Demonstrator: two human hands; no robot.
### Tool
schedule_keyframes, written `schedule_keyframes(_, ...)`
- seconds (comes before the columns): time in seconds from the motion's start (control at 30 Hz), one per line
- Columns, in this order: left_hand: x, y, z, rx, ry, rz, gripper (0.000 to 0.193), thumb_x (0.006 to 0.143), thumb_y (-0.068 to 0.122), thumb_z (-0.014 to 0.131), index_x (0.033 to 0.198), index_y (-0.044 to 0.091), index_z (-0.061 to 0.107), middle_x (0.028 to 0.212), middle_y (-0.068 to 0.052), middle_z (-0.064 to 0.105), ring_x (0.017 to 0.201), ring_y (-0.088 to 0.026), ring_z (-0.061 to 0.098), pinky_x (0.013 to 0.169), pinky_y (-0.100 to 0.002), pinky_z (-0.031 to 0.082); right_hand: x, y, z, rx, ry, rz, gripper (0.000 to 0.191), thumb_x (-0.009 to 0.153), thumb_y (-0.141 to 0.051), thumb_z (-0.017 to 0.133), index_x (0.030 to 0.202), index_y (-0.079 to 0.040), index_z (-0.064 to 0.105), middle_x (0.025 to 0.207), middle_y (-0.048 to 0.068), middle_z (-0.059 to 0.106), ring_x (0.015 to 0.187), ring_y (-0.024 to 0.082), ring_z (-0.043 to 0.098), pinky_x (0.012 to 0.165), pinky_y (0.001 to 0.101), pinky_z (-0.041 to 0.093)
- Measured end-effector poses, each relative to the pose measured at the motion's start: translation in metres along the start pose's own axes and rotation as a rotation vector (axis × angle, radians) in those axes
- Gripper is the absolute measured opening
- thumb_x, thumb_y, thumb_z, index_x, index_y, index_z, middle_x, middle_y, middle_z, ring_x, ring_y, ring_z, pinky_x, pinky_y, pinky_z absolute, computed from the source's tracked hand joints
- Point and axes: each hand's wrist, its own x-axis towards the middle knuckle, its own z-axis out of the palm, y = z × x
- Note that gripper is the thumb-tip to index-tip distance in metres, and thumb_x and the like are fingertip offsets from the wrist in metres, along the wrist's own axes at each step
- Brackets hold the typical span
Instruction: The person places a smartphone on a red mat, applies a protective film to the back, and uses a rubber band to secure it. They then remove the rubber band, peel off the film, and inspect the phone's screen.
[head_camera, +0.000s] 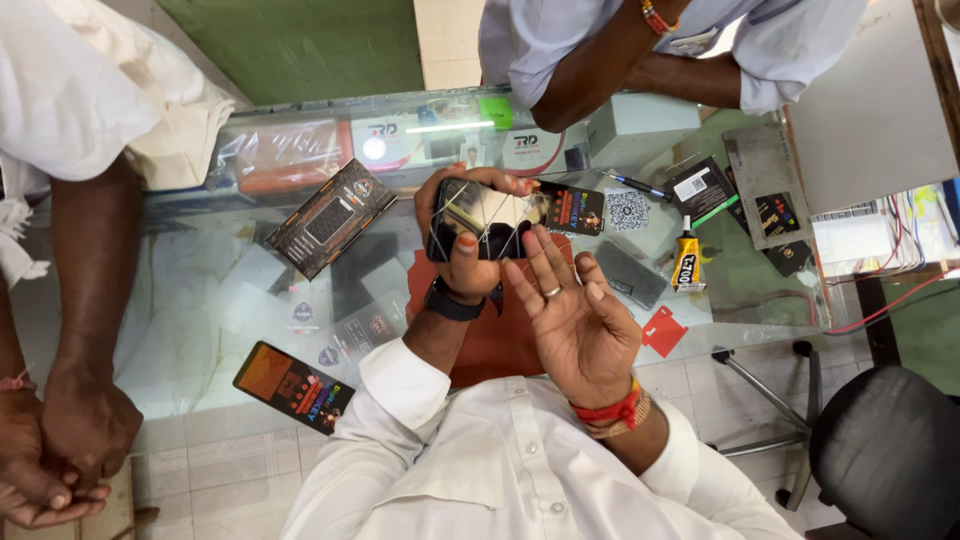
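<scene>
Head view, looking straight down: nearest is the person's own white shirt, with both forearms raised over the counter (200, 330), a glass-topped display case. The right hand (575, 325), wearing a ring and red wrist threads, is open, palm up, its fingers (540, 260) spread and just touching the lower edge of the phone (487, 220), seemingly to steady it. The left hand (462, 240), with a dark watch at the wrist, has its fingers curled around the phone, gripping it by the edges so the glossy face stays clear and tilted up. The phone is lifted above a red mat (495, 340) on the counter. Beyond lie a dark flat package (330, 215), a small glue tube (686, 262), a pen (632, 184) and printed cards. At the far edge, another person's arm (590, 70) leans on the glass; a second bystander's clasped hands (50, 460) hang at the left.
</scene>
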Motion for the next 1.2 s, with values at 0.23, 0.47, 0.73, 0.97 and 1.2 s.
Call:
schedule_keyframes(0.23,-0.002,0.01,-0.004,-0.002,0.007,-0.032,0.066,0.102,0.05,0.064,0.143,0.009,0.036,0.114,-0.026,0.065,0.102,-0.035,0.069,0.096,-0.054,0.059,-0.015,-0.015,0.02,-0.104,0.021,0.044,0.026,0.096,-0.007,0.058,0.121,-0.002,0.059,0.154,0.035,0.043,0.152,0.045,0.035,0.126,0.0584,0.02)
schedule_keyframes(0.47,-0.01,0.012,-0.003,-0.384,0.116,-0.278,0.065,0.105,0.047,0.063,0.151,0.008,0.038,0.111,-0.022,0.063,0.103,-0.033,0.065,0.098,-0.051,0.056,-0.028,-0.02,-0.005,-0.575,0.002,-0.155,0.027,0.102,-0.004,0.059,0.128,-0.001,0.052,0.146,0.025,0.053,0.139,0.039,0.053,0.12,0.0546,0.043)
schedule_keyframes(0.73,-0.034,0.018,-0.017,-0.58,-0.024,-0.597,0.075,0.103,0.057,0.057,0.149,0.001,0.039,0.119,-0.026,0.067,0.112,-0.04,0.07,0.102,-0.051,0.058,-0.026,-0.017,-0.025,-1.474,-0.128,-0.191,0.078,0.081,-0.005,0.082,0.144,0.006,0.037,0.133,0.017,0.059,0.12,0.023,0.063,0.098,0.0348,0.054)
schedule_keyframes(0.97,-0.041,0.025,-0.028,-0.345,0.03,-0.606,0.07,0.102,0.038,0.07,0.15,-0.003,0.041,0.123,-0.026,0.069,0.113,-0.035,0.071,0.102,-0.047,0.057,-0.026,-0.015,-0.01,-1.842,-0.05,-0.423,0.032,0.09,-0.003,0.077,0.119,0.003,0.065,0.098,0.014,0.075,0.081,0.019,0.076,0.071,0.0286,0.06)
schedule_keyframes(1.2,-0.08,0.032,-0.026,-0.285,0.218,-0.721,0.057,0.094,0.005,0.072,0.142,0.006,0.041,0.121,-0.01,0.066,0.111,-0.019,0.066,0.097,-0.039,0.056,-0.024,-0.013,-0.011,-1.998,-0.151,-0.572,0.028,0.091,-0.003,0.077,0.117,0.002,0.065,0.095,0.015,0.073,0.077,0.024,0.073,0.067,0.0313,0.058)
